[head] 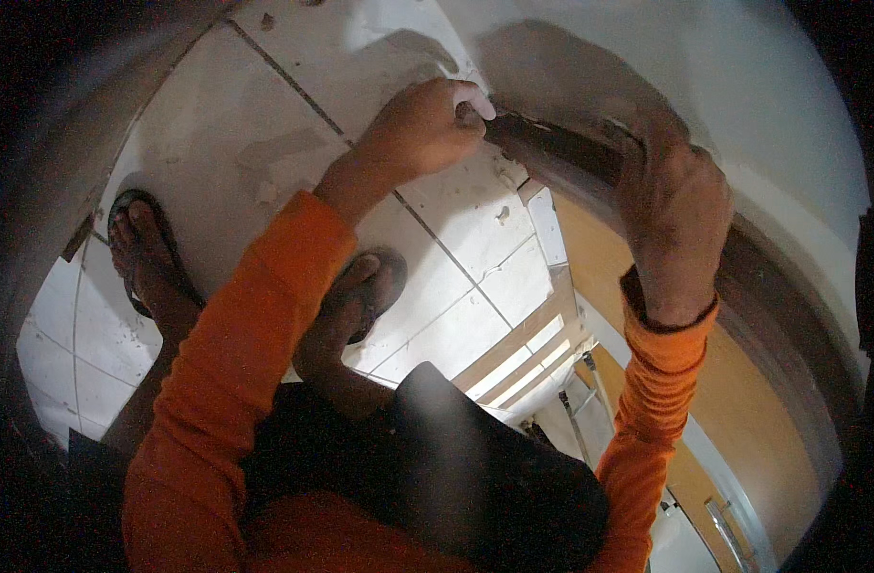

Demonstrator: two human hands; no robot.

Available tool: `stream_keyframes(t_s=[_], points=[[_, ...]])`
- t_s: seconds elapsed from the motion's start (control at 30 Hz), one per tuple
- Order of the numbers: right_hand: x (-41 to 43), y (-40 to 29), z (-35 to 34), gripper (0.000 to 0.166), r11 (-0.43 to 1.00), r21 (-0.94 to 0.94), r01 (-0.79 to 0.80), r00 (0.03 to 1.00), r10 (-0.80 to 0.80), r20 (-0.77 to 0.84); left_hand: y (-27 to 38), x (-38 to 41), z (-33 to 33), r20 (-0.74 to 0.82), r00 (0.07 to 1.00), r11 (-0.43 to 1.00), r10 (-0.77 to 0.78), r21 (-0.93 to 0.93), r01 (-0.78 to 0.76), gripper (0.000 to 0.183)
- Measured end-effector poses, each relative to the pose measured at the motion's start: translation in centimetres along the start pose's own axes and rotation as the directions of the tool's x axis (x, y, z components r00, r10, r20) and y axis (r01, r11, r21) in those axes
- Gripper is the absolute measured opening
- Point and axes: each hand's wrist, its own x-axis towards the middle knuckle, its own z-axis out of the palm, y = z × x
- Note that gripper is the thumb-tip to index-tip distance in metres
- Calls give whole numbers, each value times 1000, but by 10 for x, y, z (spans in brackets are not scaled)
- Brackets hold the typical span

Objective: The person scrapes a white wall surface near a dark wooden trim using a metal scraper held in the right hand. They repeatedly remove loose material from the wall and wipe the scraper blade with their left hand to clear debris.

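Observation:
My left hand (pixel 426 129), in an orange sleeve, is curled with its fingertips at the near end of a dark strip (pixel 565 143), where the pale wall meets the tiled floor. Whether the fingers grip anything there cannot be made out. My right hand (pixel 676 222) is bent over the dark strip farther right, its fingers in shadow against the wall (pixel 752 107). What it may hold is hidden. The strip runs between both hands, above a tan wooden panel (pixel 737 387).
My sandalled feet (pixel 143 251) stand on pale floor tiles (pixel 279 143) with small debris. A drawer or door front with a metal handle (pixel 727 533) lies at the lower right. A wooden frame with openings (pixel 515 351) stands beyond my knee.

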Motion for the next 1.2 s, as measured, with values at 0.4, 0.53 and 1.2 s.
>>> stream_keyframes(t_s=[0.4, 0.53, 1.2], points=[[0, -4, 11, 23, 996, 75, 56, 993, -48, -112, -11, -8, -4, -35, 999, 1000, 4, -19, -5, 25], [4, -3, 9, 28, 993, 91, 72, 994, -64, -91, -1, -11, -5, -87, 996, 1000, 1, -27, -4, 24], [-3, 10, 5, 13, 993, 89, -78, 997, 77, 21, -17, -4, 7, -13, 1000, 997, -28, -72, 27, 25]])
